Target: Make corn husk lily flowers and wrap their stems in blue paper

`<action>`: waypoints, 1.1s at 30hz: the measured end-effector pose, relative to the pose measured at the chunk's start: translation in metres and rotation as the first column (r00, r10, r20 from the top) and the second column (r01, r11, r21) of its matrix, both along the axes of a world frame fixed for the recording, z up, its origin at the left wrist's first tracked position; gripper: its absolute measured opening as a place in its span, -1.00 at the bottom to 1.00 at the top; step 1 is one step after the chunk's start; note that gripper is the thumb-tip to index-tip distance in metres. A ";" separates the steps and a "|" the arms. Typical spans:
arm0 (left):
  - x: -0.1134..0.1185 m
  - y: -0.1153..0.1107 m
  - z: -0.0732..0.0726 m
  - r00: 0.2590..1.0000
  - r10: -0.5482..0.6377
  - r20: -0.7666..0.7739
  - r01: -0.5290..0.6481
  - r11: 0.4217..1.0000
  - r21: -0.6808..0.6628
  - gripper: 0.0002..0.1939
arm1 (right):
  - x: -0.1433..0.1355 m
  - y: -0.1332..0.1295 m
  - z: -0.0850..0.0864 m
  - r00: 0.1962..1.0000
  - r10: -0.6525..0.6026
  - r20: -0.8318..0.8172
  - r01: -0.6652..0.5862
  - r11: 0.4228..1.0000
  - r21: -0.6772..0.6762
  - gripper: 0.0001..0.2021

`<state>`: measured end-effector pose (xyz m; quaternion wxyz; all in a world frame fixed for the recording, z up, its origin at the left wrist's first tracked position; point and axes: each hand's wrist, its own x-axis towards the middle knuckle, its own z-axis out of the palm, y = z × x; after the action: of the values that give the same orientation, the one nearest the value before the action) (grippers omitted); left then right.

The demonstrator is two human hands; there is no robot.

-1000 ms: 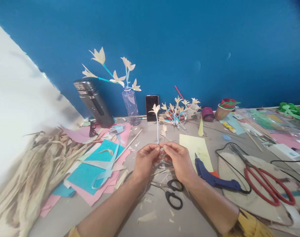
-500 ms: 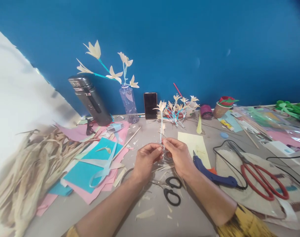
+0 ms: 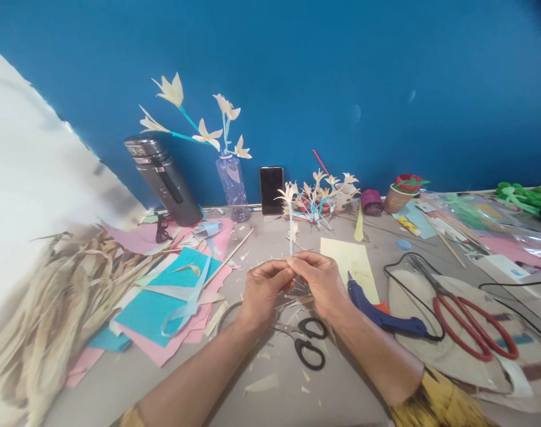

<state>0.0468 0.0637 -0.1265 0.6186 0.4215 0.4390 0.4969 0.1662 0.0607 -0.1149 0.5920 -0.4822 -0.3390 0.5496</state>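
Note:
A small cream flower stem (image 3: 291,228) stands upright between my hands, with one bloom at its top and a smaller one lower down. My left hand (image 3: 264,287) pinches the bottom of the stem from the left. The fingertips of my right hand (image 3: 319,281) press on the same spot and touch those of the left. The stem's lower end is hidden by the fingers. Black-handled scissors (image 3: 310,344) lie on the table just below the hands. Behind the stem is a cluster of similar small flowers (image 3: 317,198) with blue stems.
Dried husks (image 3: 52,320) and blue sheets (image 3: 164,296) lie left. A dark flask (image 3: 168,184), a flower-filled bottle (image 3: 232,187) and a phone (image 3: 271,191) stand behind. Right are a blue glue gun (image 3: 381,314), its black cable, red-handled scissors (image 3: 475,323) and a paper cup (image 3: 397,198).
My right fingertips have moved slightly left and down, against the left ones. The flower's top has shifted a little to the left.

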 end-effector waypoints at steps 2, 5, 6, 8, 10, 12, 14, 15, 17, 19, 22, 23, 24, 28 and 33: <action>0.000 -0.001 0.003 0.998 0.017 -0.057 -0.016 1.000 0.020 -0.82 | -0.001 -0.001 0.001 1.000 0.010 -0.011 -0.010 1.000 -0.001 -0.79; 0.001 -0.004 0.006 0.993 0.028 -0.115 -0.025 0.999 0.025 -0.81 | -0.002 -0.001 0.001 0.999 0.020 -0.027 -0.020 1.000 -0.004 -0.79; 0.001 -0.005 0.006 0.992 0.028 -0.124 -0.026 0.999 0.024 -0.80 | -0.003 -0.001 0.001 0.999 0.021 -0.027 -0.022 1.000 -0.009 -0.79; 0.002 -0.006 0.005 0.991 0.029 -0.129 -0.027 0.999 0.019 -0.79 | -0.004 -0.002 0.000 1.000 0.010 -0.008 -0.010 1.000 -0.016 -0.80; 0.003 -0.005 0.003 0.993 0.025 -0.118 -0.025 1.000 0.005 -0.78 | -0.005 -0.003 -0.001 0.999 -0.011 0.037 0.011 1.000 -0.009 -0.81; 0.003 -0.005 0.001 0.995 0.028 -0.100 -0.030 1.000 -0.011 -0.77 | -0.005 -0.004 -0.002 0.995 -0.024 0.099 0.022 1.000 0.014 -0.83; 0.003 -0.005 0.000 0.996 0.032 -0.078 -0.034 0.999 -0.032 -0.77 | -0.005 -0.005 -0.004 0.987 -0.028 0.159 0.022 0.999 0.035 -0.82; 0.003 -0.005 0.000 0.997 0.033 -0.066 -0.036 0.998 -0.043 -0.77 | -0.005 -0.005 -0.004 0.983 -0.024 0.184 0.017 0.999 0.040 -0.82; 0.004 -0.005 -0.001 0.998 0.034 -0.045 -0.037 0.997 -0.066 -0.76 | -0.004 -0.005 -0.005 0.975 -0.012 0.222 0.005 1.000 0.031 -0.81; 0.004 -0.006 0.000 0.999 0.025 -0.037 -0.028 0.996 -0.086 -0.76 | -0.003 -0.005 -0.006 0.965 -0.008 0.261 0.007 1.000 0.007 -0.83; 0.004 -0.004 0.004 0.999 -0.029 -0.020 0.027 0.993 -0.111 -0.80 | 0.000 -0.004 -0.005 0.937 -0.056 0.345 0.045 0.998 0.040 -0.85; 0.003 -0.003 0.005 0.999 -0.042 -0.008 0.041 0.993 -0.112 -0.82 | 0.001 -0.003 -0.004 0.925 -0.071 0.373 0.047 0.996 0.073 -0.85; 0.001 -0.001 0.007 0.999 -0.042 0.005 0.042 0.993 -0.110 -0.83 | 0.002 -0.004 -0.003 0.916 -0.077 0.393 0.039 0.994 0.104 -0.85; -0.009 0.009 0.010 0.999 0.048 0.019 -0.047 0.996 -0.080 -0.88 | 0.003 -0.006 0.005 0.903 -0.024 0.429 -0.038 0.990 0.136 -0.77; -0.017 0.014 0.011 0.993 0.067 -0.102 -0.066 0.998 0.020 -0.88 | 0.004 -0.010 0.009 0.878 0.004 0.478 -0.083 0.986 0.143 -0.76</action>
<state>0.0301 0.0777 -0.1151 0.5749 0.4366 0.4797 0.4986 0.1699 0.0504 -0.1059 0.5145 -0.5460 -0.5276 0.3985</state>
